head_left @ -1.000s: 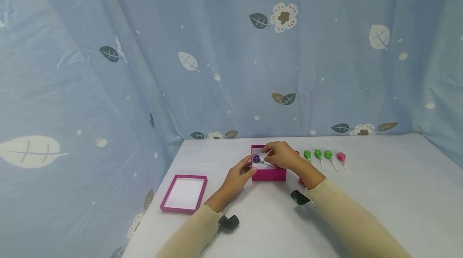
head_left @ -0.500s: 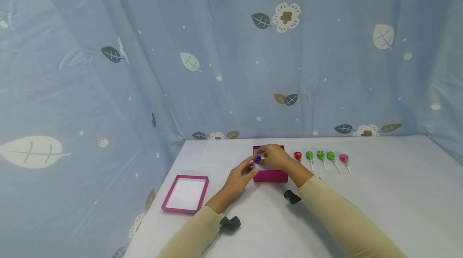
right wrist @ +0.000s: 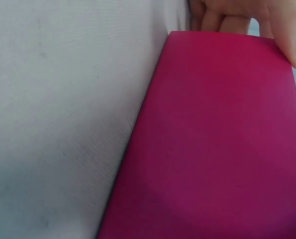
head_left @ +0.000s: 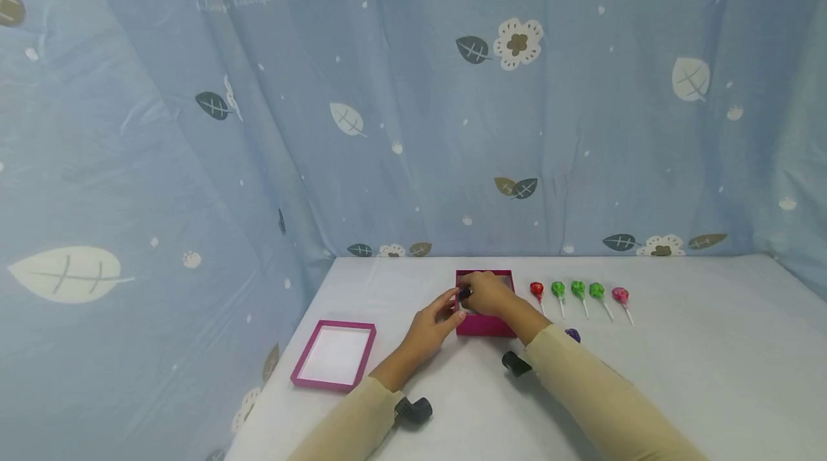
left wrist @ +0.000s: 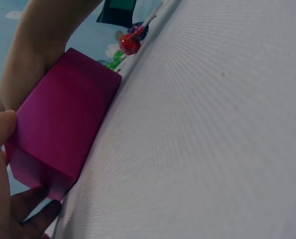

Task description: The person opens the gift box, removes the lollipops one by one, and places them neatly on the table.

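Note:
A magenta box (head_left: 486,325), its top uncovered, stands on the white table. My left hand (head_left: 428,326) grips its left end, thumb at the front corner; in the left wrist view the fingers (left wrist: 44,219) lie against the end wall. My right hand (head_left: 487,294) reaches down inside the box from above. At its fingertips shows the dark purple head of a lollipop (head_left: 464,294), whose stick is hidden under the hand. The right wrist view is mostly filled by the box's front wall (right wrist: 212,134), which hides the right hand's fingertips.
The magenta-rimmed lid (head_left: 305,357) lies at the left. Right of the box is a row of lollipops: a red one (head_left: 537,289), several green ones (head_left: 578,289) and a pink one (head_left: 621,295). Another purple lollipop (head_left: 572,334) lies partly behind the right sleeve.
My right hand has moved left and lower into the box along with the purple lollipop, covering its stick. The left hand keeps its grip on the box. The head view has tilted slightly.

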`<state>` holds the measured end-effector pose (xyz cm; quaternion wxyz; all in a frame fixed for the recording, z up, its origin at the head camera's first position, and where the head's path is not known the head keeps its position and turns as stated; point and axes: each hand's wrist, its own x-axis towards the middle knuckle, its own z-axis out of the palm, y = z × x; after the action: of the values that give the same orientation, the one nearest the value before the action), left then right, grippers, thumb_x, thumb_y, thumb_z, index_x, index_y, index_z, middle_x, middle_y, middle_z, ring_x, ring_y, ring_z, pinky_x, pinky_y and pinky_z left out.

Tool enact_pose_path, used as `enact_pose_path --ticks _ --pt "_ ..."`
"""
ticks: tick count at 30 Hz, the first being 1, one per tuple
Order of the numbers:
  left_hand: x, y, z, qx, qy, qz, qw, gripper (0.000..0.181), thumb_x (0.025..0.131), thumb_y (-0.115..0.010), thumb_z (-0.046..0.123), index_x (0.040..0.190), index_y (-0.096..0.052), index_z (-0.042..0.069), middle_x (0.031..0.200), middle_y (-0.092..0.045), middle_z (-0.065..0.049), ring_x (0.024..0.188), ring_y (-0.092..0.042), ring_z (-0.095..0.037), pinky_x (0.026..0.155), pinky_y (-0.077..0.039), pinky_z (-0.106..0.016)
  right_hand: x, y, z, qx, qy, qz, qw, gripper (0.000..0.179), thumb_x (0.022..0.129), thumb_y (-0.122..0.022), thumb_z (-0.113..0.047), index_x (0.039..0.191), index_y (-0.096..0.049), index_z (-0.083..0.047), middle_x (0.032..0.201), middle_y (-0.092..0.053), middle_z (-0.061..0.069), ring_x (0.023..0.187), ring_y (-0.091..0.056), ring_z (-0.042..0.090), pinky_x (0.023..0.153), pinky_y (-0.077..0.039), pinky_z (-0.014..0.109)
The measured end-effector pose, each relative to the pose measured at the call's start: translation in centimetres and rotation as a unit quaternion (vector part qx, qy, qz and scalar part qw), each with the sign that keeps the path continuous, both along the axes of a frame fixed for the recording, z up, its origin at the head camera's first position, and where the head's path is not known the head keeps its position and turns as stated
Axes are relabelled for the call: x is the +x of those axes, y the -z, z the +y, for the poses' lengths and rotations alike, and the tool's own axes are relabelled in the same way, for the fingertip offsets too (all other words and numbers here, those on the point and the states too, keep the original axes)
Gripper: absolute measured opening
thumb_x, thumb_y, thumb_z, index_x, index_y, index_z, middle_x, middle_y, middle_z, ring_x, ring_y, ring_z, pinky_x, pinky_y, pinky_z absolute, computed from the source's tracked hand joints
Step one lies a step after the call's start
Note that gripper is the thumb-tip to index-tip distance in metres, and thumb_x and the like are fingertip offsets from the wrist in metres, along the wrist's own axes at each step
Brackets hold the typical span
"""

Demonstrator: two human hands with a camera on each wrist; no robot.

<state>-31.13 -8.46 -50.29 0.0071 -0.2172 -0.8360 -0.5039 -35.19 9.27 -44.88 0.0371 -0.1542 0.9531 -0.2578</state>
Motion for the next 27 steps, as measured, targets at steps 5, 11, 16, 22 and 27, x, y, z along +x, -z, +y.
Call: enact_pose_path --ticks 5,11,16,22,27 --pt "0.1 0.23 -0.03 -0.001 -0.003 0.004 1.0 0.056 0.095 -0.059 0.045 0.147 -0.046 0.025 0.139 -0.054 -0.005 0.124 -0.054 -0.022 0.102 -0.043 -0.04 -0.16 0.34 -0.24 0.003 0.0 0.004 1.0 0.035 0.083 -0.076 -0.014 0.116 -0.069 -0.008 0.106 -0.068 0.005 0.093 -0.061 0.021 0.091 -0.05 0.048" --pt "-0.11 0.36 -0.04 -0.005 -0.001 0.007 1.0 0.057 0.096 -0.058 0.046 0.147 -0.044 0.027 0.139 -0.054 -0.004 0.124 -0.053 -0.02 0.102 -0.043 -0.039 -0.69 0.69 -0.5 0.011 0.002 0.004 0.9999 0.035 0.08 -0.077 -0.009 0.113 -0.07 -0.006 0.098 -0.068 0.003 0.082 -0.059 0.018 0.085 -0.053 0.042" --pt "-0.25 0.39 -0.02 -0.009 -0.003 0.01 0.9999 0.055 0.095 -0.058 0.047 0.147 -0.045 0.03 0.137 -0.056 -0.005 0.124 -0.054 -0.021 0.101 -0.044 -0.042 -0.77 0.58 -0.65 0.023 -0.002 0.008 0.9997 0.029 0.079 -0.077 -0.007 0.108 -0.071 -0.006 0.091 -0.067 0.002 0.078 -0.058 0.017 0.08 -0.055 0.039" --pt "-0.22 0.3 0.07 -0.013 -0.007 0.011 0.9998 0.056 0.095 -0.058 0.047 0.147 -0.045 0.029 0.137 -0.056 -0.006 0.124 -0.054 -0.021 0.102 -0.043 -0.043 -0.53 0.25 -0.42 0.02 0.002 -0.005 0.9998 0.026 0.081 -0.078 -0.008 0.106 -0.071 -0.007 0.087 -0.066 0.001 0.077 -0.06 0.016 0.079 -0.056 0.038" --pt "-0.09 0.07 0.09 -0.012 -0.01 0.014 0.9998 0.056 0.096 -0.059 0.043 0.147 -0.045 0.026 0.135 -0.058 -0.006 0.124 -0.054 -0.021 0.104 -0.041 -0.043 -0.36 -0.16 -0.04 0.002 0.001 0.008 1.0 0.027 0.08 -0.077 -0.008 0.107 -0.071 -0.008 0.092 -0.068 0.002 0.079 -0.059 0.016 0.077 -0.054 0.038"
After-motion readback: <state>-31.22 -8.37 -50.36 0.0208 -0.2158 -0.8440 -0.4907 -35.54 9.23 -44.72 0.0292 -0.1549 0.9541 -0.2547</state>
